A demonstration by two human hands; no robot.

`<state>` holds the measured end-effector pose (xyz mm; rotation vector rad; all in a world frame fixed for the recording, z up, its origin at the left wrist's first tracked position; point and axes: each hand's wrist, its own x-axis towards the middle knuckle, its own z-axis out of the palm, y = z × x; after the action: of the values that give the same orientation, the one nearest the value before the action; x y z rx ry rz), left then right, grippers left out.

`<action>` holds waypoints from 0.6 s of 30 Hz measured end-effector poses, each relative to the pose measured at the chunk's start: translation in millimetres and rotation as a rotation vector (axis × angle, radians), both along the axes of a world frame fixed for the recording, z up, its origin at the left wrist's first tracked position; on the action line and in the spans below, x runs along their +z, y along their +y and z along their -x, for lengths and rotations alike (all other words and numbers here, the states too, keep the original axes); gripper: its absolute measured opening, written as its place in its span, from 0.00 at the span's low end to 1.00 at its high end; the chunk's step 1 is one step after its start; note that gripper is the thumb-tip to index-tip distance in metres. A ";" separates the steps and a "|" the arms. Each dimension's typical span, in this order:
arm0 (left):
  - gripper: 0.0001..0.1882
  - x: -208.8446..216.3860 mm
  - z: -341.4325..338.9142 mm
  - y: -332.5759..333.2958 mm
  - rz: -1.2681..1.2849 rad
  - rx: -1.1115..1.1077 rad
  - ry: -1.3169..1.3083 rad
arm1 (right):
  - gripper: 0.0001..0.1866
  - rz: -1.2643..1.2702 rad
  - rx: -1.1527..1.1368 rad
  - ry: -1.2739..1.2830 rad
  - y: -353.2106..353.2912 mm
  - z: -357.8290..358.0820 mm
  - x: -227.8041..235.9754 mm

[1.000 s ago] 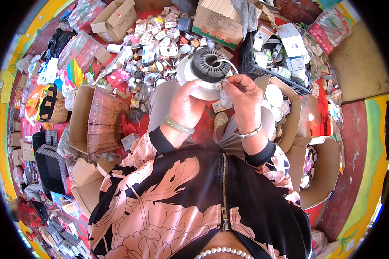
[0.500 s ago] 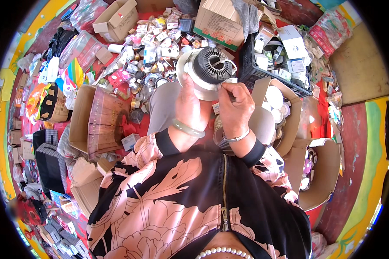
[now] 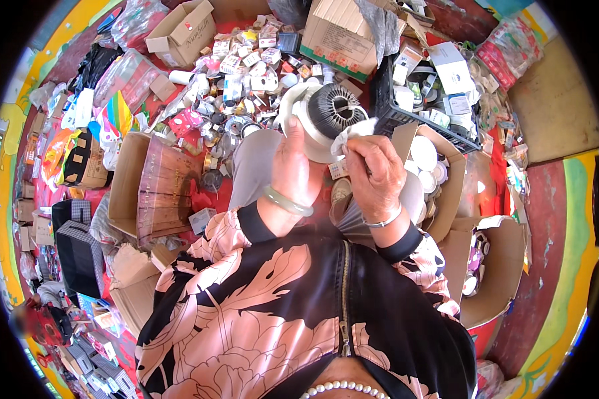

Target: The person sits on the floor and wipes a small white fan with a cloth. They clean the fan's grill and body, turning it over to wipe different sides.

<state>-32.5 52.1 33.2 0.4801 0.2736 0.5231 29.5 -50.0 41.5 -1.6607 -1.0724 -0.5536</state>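
Observation:
A round downlight with a white rim and a black finned heat sink is gripped by my left hand, thumb along the rim and the other fingers hidden behind it. The black fins face up toward me. At its right side my right hand has its fingers pinched on a thin white strip, which reaches up beside the light; whether the strip is film, paper or cloth I cannot tell. A small white printed box shows just below, between my hands.
Open cardboard boxes with round white lamp parts and other pieces stand to my right. Beyond them is a black crate full of parts. Small boxes and lamps lie heaped ahead. At left stand a cardboard box and a black basket.
The light has shifted slightly right and down. My right hand has moved right and turned, and more of the white strip now shows loose above its fingers.

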 end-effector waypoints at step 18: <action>0.21 -17.2 11.7 -5.0 -0.111 -0.277 0.137 | 0.21 0.454 0.145 -0.090 -23.3 -29.4 -1.5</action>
<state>-44.2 47.0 16.1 0.6521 0.3044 0.2361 58.9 -73.4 40.0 -1.9382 -1.4510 -0.3044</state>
